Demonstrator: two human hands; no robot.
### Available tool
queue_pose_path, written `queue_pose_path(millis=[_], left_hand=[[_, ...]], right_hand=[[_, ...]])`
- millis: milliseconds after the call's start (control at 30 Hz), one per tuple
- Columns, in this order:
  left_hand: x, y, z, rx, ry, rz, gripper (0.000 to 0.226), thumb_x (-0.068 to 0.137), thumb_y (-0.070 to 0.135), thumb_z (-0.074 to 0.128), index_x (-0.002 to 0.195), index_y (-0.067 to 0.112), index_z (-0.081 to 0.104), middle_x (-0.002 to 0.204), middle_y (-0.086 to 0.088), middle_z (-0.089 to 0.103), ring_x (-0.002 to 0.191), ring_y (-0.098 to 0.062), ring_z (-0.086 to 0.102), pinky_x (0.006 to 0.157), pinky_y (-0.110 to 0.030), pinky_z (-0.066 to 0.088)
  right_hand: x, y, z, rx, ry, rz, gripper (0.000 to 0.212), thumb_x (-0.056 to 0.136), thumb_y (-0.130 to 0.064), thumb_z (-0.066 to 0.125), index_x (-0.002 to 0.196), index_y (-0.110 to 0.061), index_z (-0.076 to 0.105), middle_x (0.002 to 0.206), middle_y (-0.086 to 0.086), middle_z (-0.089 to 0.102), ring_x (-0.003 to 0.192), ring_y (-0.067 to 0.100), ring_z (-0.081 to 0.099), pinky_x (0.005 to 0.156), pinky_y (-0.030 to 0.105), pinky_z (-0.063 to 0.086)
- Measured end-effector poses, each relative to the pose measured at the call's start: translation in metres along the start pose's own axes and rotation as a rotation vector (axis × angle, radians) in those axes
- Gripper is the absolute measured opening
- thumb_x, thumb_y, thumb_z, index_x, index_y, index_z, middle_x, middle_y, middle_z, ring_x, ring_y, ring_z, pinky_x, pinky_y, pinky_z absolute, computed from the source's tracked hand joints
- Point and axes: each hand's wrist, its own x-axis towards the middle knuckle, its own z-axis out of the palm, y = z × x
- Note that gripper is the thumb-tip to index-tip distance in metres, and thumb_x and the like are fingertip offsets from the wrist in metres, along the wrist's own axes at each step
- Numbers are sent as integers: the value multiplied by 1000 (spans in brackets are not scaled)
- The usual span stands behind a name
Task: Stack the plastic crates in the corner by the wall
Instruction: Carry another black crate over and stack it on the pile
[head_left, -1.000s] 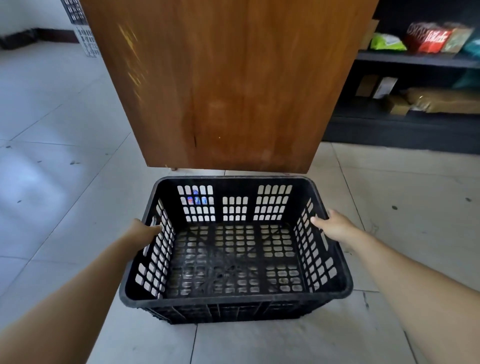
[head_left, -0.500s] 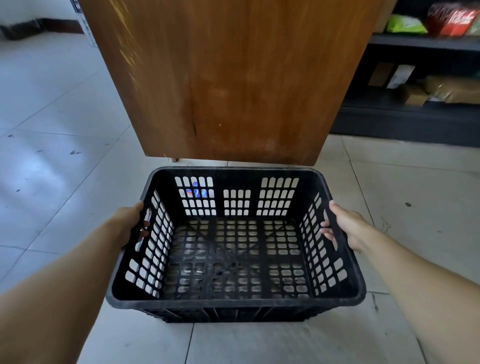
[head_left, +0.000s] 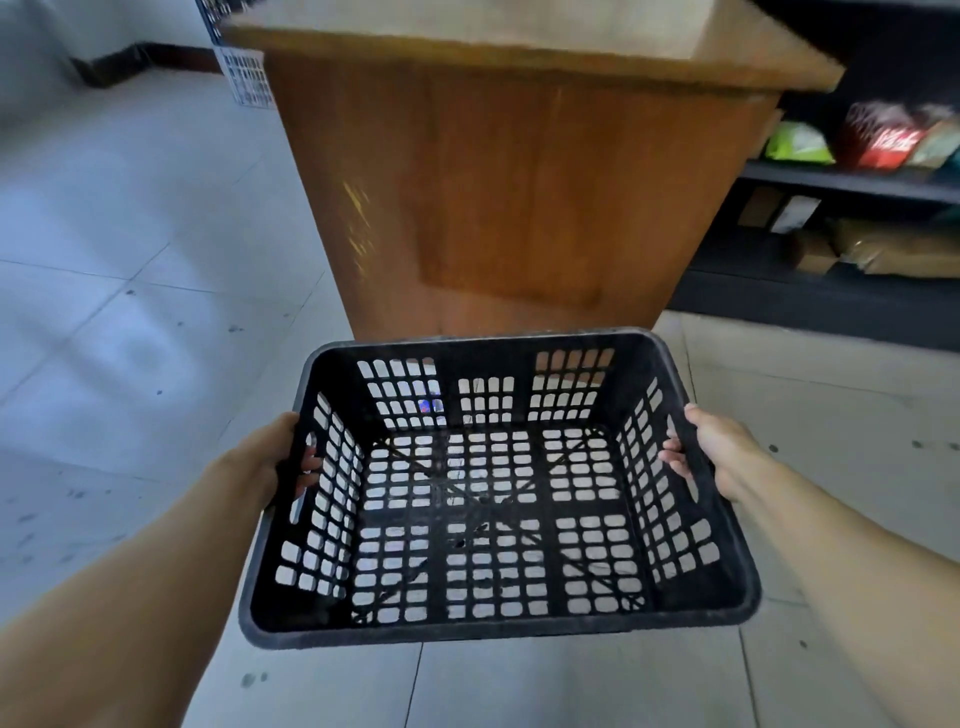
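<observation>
A black perforated plastic crate (head_left: 498, 631) hangs in the air in front of me, empty, with the floor showing through its slotted base. My left hand (head_left: 270, 457) grips its left wall, fingers curled through the handle slot. My right hand (head_left: 711, 449) grips the right wall the same way. The crate tilts slightly, its near rim closest to me.
A tall wooden cabinet (head_left: 519, 197) stands straight ahead, close behind the crate. A white crate (head_left: 244, 78) sits on the floor at the far left by the wall. Dark shelves (head_left: 852, 182) with packaged goods line the right. Pale floor tiles (head_left: 130, 322) stretch to the left.
Both hands closed on the crate's side handles and lifted it off the floor. My view rose, so the cabinet's top now shows.
</observation>
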Motion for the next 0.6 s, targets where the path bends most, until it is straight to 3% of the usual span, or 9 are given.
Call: queue_pose_path(millis=[133,333,500,600], left_hand=[[-94,47,-51,-15,31,-26,43,89,43,38,67,7,48,66,-7,49,53,-23,45,52,-25,33],[-229,114,-139,-11,92,20,38,84,38,38,59,10,46,48,-4,45,47,-21,37,53,-25,27],[-308,150,-223,-61,164,33,39,82,40,36,58,11,45,40,-4,45,33,-19,40,54,-25,27],[-337,162,-270,-145,178,37,41,85,38,38,61,7,48,52,-8,48,42,-22,43,55,-25,29]], right_hand=[[-83,-68,-15,-3,-68,26,45,99,-40,42,75,-4,53,65,9,54,34,15,58,33,20,46],[-209,-177,-16,-63,-156,16,46,100,-40,40,77,-2,53,66,9,53,42,18,59,34,19,47],[-296,-251,8,-121,-218,-16,46,99,-41,38,76,-4,52,65,9,52,46,20,58,33,17,44],[-334,-284,40,-194,-218,-75,45,101,-39,34,81,-4,52,66,8,50,52,20,52,37,17,41]])
